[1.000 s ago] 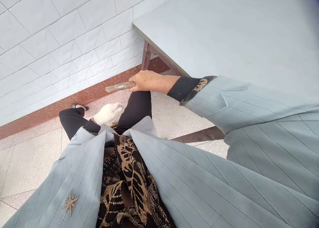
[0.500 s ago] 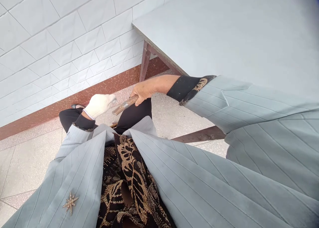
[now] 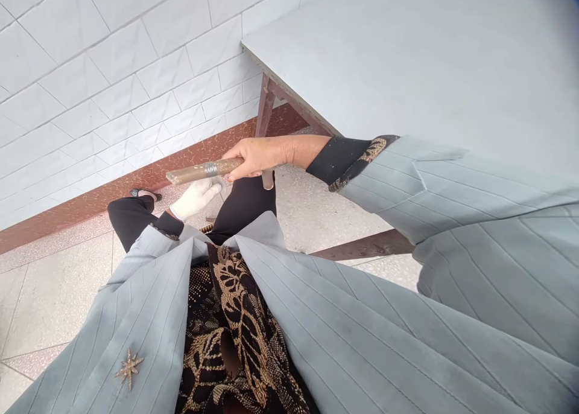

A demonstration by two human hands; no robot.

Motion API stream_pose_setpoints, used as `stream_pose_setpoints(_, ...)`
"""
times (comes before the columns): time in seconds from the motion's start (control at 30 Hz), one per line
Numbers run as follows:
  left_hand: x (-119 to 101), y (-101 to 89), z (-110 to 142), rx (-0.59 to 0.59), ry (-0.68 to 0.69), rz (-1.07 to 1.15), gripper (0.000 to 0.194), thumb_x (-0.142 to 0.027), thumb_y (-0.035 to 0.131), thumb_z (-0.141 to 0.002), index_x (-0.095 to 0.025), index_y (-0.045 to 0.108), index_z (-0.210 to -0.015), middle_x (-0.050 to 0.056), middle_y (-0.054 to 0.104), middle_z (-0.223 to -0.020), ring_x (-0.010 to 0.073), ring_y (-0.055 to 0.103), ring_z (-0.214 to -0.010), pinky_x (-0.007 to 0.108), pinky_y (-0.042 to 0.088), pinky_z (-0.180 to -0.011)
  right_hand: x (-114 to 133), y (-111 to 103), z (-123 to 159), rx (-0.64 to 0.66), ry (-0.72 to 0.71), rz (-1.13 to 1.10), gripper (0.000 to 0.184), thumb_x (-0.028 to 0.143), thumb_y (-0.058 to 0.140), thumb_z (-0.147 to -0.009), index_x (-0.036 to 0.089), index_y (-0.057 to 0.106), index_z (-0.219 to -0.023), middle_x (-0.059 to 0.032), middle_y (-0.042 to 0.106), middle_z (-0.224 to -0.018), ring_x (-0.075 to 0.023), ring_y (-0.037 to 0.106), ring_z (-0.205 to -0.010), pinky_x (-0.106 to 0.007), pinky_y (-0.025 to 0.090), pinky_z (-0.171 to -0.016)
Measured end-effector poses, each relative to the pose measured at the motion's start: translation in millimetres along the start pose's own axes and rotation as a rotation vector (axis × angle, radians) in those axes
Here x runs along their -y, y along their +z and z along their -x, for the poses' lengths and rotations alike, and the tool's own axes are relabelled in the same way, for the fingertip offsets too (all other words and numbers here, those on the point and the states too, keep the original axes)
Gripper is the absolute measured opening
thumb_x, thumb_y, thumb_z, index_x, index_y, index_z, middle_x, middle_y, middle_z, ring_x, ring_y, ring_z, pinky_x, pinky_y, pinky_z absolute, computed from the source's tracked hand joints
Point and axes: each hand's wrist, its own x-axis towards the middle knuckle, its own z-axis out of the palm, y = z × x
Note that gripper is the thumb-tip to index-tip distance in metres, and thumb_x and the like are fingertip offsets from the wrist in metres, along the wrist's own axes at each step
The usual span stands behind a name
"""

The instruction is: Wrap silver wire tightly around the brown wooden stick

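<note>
Wielding the wire-bound tool (image 3: pixel 194 172) beyond the left edge of the table (image 3: pixel 407 70), apparently to strike, the right hand (image 3: pixel 251 157) keeps its grip clamped around it near the gloved left hand (image 3: pixel 194 200), whose hold I cannot tell, so any stroke calls for careful aim.

Brown wire-bound handle (image 3: pixel 195 172); held aslant

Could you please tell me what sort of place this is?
Probably a plain indoor room, perhaps a workroom, though its exact use cannot be told. The white tiled wall, the speckled floor and the large pale-topped table suggest it.
</note>
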Motion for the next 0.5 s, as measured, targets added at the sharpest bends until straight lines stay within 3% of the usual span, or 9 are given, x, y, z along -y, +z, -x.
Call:
stream_pose_setpoints(0.13,-8,12.3,8,0.099,-0.038,0.175,0.036,-0.037,0.040,-0.104,-0.016,0.068,-0.099,0.007,0.076,-0.098,0.0170,0.068,-0.089,0.032,0.053,-0.090,9,0,-1,-0.307,0.158,0.050,0.037,0.047,0.074,-0.093,0.020,0.073,-0.118,0.0012,0.055,-0.063,-0.0142,0.052,-0.058,-0.029,0.039,-0.057)
stream_pose_setpoints(0.23,-12,8.8,15,0.150,-0.058,0.181,0.033,-0.034,0.039,-0.102,-0.017,0.066,-0.093,0.005,0.074,-0.094,0.0163,0.066,-0.088,0.030,0.052,-0.087,6,-5,-3,-0.418,0.290,0.158,0.035,0.044,0.069,-0.097,0.017,0.073,-0.119,-0.0023,0.059,-0.069,-0.0161,0.056,-0.064,-0.030,0.039,-0.060)
stream_pose_setpoints(0.37,-16,0.1,18,0.147,-0.025,0.108,0.035,-0.036,0.039,-0.103,-0.016,0.067,-0.098,0.004,0.072,-0.091,0.0171,0.065,-0.085,0.030,0.050,-0.083,-8,-10,-5,-0.386,0.296,0.460,0.031,0.041,0.069,-0.097,0.017,0.074,-0.116,-0.0074,0.068,-0.087,-0.0212,0.065,-0.085,-0.030,0.038,-0.067)
stream_pose_setpoints(0.5,-16,-9.7,17,0.126,-0.041,-0.147,0.035,-0.035,0.039,-0.104,-0.017,0.069,-0.104,0.006,0.073,-0.092,0.0203,0.067,-0.087,0.032,0.050,-0.082,-16,-8,-10,-0.279,0.299,0.635,0.037,0.042,0.071,-0.095,0.016,0.075,-0.121,-0.0132,0.074,-0.106,-0.0290,0.068,-0.100,-0.033,0.042,-0.074)
